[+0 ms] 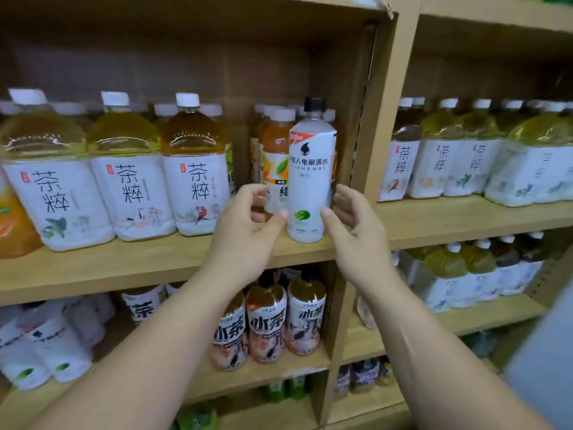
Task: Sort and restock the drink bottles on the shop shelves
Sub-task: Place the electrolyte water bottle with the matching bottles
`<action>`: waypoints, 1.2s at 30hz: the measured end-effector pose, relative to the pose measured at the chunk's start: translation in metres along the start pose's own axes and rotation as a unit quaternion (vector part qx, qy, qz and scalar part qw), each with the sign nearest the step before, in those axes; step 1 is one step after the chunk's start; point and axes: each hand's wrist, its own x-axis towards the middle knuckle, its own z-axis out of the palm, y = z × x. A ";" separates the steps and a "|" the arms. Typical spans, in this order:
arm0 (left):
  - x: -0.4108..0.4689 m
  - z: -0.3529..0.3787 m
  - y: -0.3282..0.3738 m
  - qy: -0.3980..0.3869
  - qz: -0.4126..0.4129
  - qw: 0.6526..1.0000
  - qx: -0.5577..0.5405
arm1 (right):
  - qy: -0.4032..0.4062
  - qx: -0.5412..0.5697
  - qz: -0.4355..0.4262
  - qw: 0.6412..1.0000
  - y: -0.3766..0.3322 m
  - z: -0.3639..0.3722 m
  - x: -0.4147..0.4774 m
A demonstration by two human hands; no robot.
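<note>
A white electrolyte-water bottle (311,169) with a black cap and a lime picture stands upright on the middle wooden shelf (148,262), in front of a row of orange juice bottles (276,150). My right hand (350,225) holds its lower right side, thumb on the front and curled fingers at the side. My left hand (248,225) touches the lower left edge with the thumb tip. Its loosely curled fingers stay apart from the bottle.
Large tea bottles (130,181) with white labels fill the shelf to the left. More tea bottles (449,156) stand in the right bay beyond the upright divider (384,119). Small tea bottles (266,324) and white bottles (46,346) sit on the shelf below.
</note>
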 end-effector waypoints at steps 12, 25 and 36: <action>0.017 0.046 0.009 0.020 0.007 0.998 -0.054 | -0.040 0.025 -0.040 0.998 0.020 0.009 0.012; -0.023 -0.025 0.008 0.032 0.003 0.996 -0.082 | -0.114 0.151 -0.041 0.981 -0.019 0.025 -0.017; -0.105 -0.148 -0.035 0.088 -0.019 0.996 -0.007 | -0.274 0.147 -0.076 0.948 -0.064 0.123 -0.076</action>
